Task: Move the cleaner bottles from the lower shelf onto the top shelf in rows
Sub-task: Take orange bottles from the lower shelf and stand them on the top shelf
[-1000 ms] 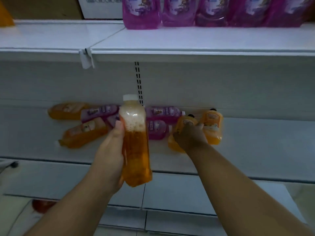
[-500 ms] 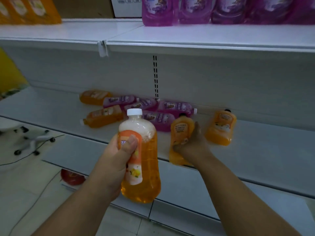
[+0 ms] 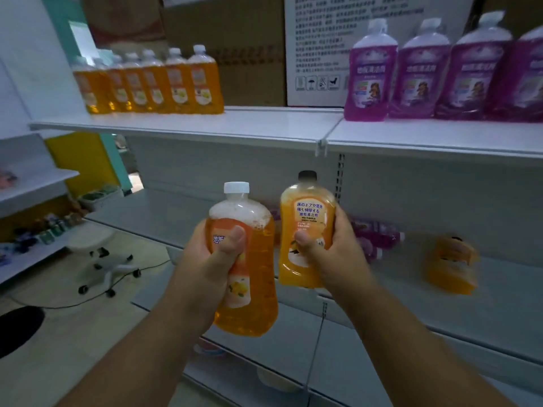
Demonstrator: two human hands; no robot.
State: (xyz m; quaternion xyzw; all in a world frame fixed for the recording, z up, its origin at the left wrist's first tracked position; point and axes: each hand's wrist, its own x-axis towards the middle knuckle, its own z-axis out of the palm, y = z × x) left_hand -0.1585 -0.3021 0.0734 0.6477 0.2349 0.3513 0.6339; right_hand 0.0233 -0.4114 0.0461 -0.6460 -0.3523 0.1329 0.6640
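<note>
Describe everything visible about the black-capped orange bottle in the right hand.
The black-capped bottle is clear plastic filled with cloudy orange liquid, its front label showing blue text above a pale picture. It is upright, tilted slightly, held in the air in front of the lower shelf. The right hand grips its lower half, thumb across the label. Nothing else touches it.

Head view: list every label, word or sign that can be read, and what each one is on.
"床のドアや窓を強く掃除する" on the black-capped orange bottle in the right hand.
"地板清洁剂" below it, same label; the English line is too blurred.
"地板", partly covered, on the white-capped orange bottle in the left hand.
White carton print and top-shelf bottle labels: unreadable.
</note>
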